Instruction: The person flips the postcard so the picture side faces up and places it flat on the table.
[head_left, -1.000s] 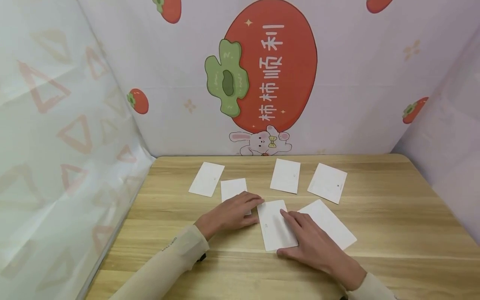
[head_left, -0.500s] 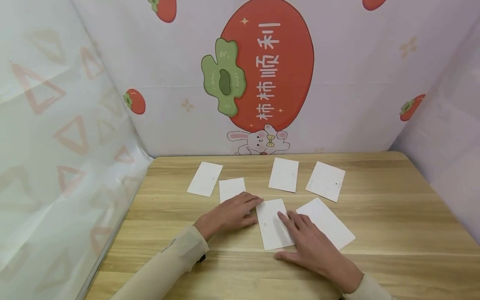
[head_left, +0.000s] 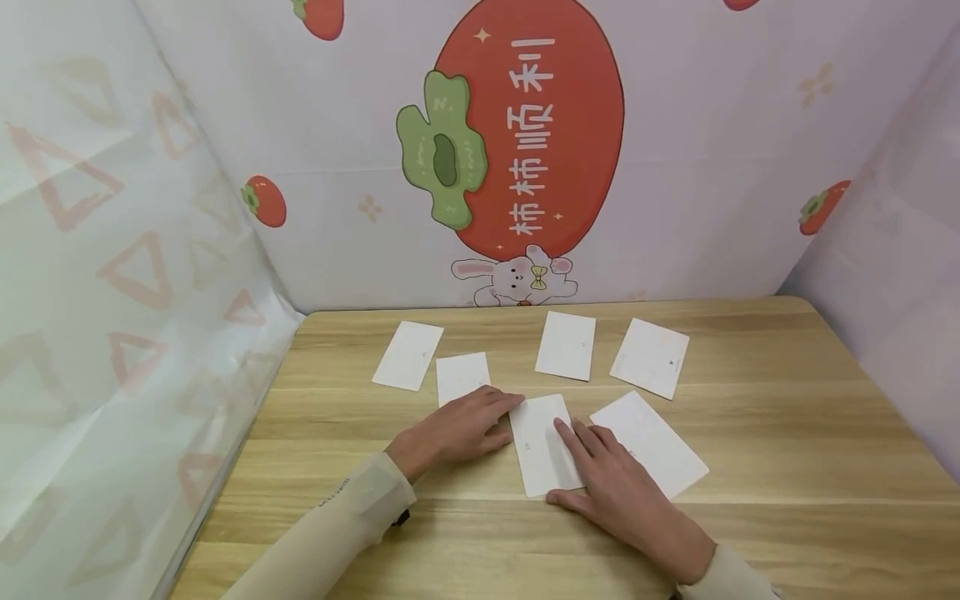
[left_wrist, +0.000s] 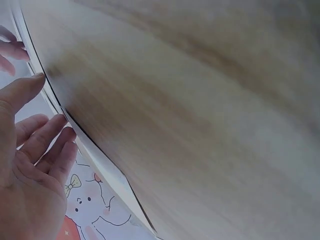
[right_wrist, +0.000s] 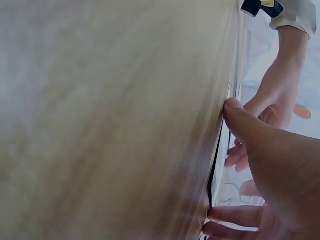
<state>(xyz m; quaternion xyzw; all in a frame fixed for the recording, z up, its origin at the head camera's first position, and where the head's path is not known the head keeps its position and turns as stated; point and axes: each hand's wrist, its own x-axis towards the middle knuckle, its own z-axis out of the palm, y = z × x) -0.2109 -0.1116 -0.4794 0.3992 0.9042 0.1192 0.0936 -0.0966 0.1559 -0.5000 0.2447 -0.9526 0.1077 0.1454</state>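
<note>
In the head view, a white card [head_left: 536,450] lies flat on the wooden table between the two hands. My right hand [head_left: 622,492] rests over its right side, index finger extended on its face and thumb at the lower right corner. My left hand [head_left: 468,425] is palm down, its fingertips right at the card's upper left corner. That hand partly covers a second white card [head_left: 461,375] behind it. Beneath the right hand's far side shows a larger white card [head_left: 652,442]. The wrist views show both hands low along the tabletop with fingers extended or loosely bent.
Farther back on the wooden table [head_left: 787,467] lie three more white cards: one at the left [head_left: 408,356], one near the middle [head_left: 566,346] and one at the right [head_left: 650,358]. A printed cloth backdrop [head_left: 697,167] rises behind the table's far edge.
The head view has drifted slightly, so the scene sits a little higher and more to the left. Both hands and the cards stay nearly in place; the right thumb shifts slightly.
</note>
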